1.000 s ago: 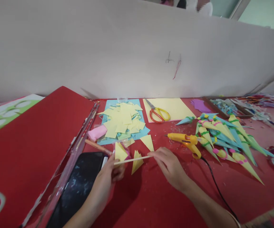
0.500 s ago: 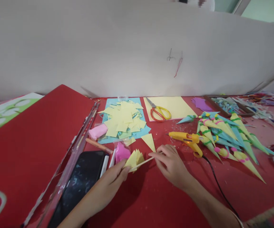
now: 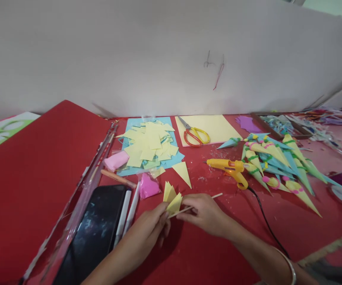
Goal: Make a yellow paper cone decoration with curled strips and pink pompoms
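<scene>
At the front middle, my left hand [image 3: 151, 227] is closed on several fanned, pointed pieces of yellow paper [image 3: 173, 202]. A thin pale stick [image 3: 217, 195] slants across these pieces, its lower left end by my left fingertips. My right hand [image 3: 202, 213] pinches the stick close to the paper, and the far end sticks out past its knuckles. Just beyond lies a loose yellow paper triangle [image 3: 183, 173]. A yellow glue gun [image 3: 228, 168] rests to the right of it.
Yellow cut pieces [image 3: 150, 144] are heaped on blue paper. Scissors [image 3: 193, 134] lie on a pale yellow sheet [image 3: 218, 126]. Decorated paper cones [image 3: 278, 158] are piled at the right. Left of my hands are a black phone [image 3: 96, 221], white pens [image 3: 126, 211] and pink clay [image 3: 149, 186].
My right hand has slid along the stick toward my left hand, so its far end now shows. The yellow pieces in my left hand are fanned wider. The view has shifted slightly.
</scene>
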Available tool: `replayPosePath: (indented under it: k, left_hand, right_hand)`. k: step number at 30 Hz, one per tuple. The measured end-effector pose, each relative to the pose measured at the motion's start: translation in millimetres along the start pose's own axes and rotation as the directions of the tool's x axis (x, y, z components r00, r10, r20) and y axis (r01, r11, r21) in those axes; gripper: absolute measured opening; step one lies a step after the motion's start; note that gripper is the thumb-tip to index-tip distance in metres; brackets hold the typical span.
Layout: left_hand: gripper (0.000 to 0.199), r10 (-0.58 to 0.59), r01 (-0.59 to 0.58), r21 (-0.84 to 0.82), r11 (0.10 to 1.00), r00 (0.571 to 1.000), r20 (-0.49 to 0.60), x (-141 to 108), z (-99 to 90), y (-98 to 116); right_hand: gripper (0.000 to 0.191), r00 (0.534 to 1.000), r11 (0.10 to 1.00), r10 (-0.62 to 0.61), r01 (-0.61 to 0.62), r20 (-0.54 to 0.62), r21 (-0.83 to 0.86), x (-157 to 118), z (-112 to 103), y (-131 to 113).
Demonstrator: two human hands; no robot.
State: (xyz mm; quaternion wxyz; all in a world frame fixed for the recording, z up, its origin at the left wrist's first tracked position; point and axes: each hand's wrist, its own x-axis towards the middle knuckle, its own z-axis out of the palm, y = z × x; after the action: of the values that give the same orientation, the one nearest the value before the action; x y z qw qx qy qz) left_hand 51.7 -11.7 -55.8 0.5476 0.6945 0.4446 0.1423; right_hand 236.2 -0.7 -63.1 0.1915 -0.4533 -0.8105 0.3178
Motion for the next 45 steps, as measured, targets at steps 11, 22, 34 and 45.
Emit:
replayPosePath:
  k: [11, 22, 34, 45]
  left_hand:
    - [0.035, -0.028, 0.046, 0.246, 0.968, 0.997, -0.074, 0.5, -10.4, 11.9]
    - [0.036, -0.116, 0.123, -0.124, 0.985, 0.991, 0.066, 1.7, -8.7, 9.6]
    - [0.037, 0.015, -0.013, 0.236, 0.972, 1.000, -0.008, -0.5, -6.2, 6.4]
    - [0.030, 0.197, -0.113, 0.687, 0.717, 0.979, -0.044, 1.9, -7.2, -1.5]
  right_hand:
    - [0.026, 0.999, 0.995, -0.051, 0.052, -0.019, 0.087, -1.6, -4.0, -0.7]
    - [0.027, 0.981, 0.955, -0.172, 0.143, -0.092, -0.259, -2.7, 4.1, -0.2]
    - [0.028, 0.974, 0.936, -0.225, 0.217, 0.001, -0.278, -1.4, 0.7, -4.5]
    - [0.031, 0.981, 0.967, -0.086, 0.124, 0.175, -0.221, -1.8, -3.5, -11.3]
